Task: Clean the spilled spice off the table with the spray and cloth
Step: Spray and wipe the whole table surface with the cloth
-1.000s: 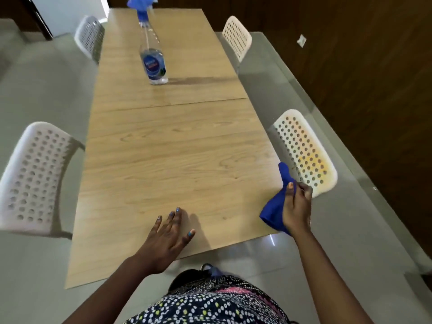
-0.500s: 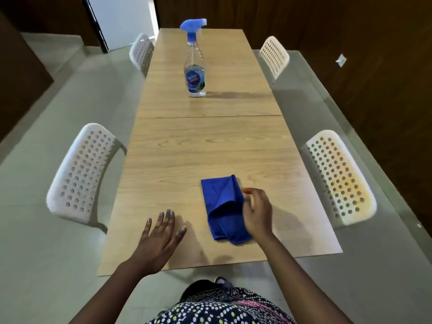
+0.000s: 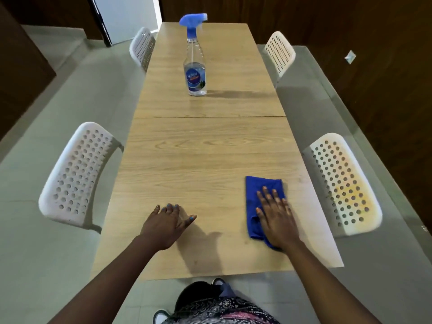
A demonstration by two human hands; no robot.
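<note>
A folded blue cloth (image 3: 256, 195) lies on the near right part of the long wooden table (image 3: 210, 155). My right hand (image 3: 277, 217) presses flat on the cloth with straight fingers. My left hand (image 3: 167, 224) rests flat on the bare tabletop to the left, near the front edge, fingers spread. A clear spray bottle (image 3: 194, 69) with a blue trigger head stands upright on the far half of the table, well beyond both hands. No spice is visible on the wood.
Four white perforated chairs flank the table: near left (image 3: 74, 176), near right (image 3: 343, 185), far left (image 3: 141, 46), far right (image 3: 279, 51). A seam (image 3: 210, 117) crosses the tabletop. Grey floor lies on both sides, dark wood wall on the right.
My right hand brought the cloth from off the table's right edge onto the tabletop and now lies flat on it, further right than half a second ago. My left hand stayed put.
</note>
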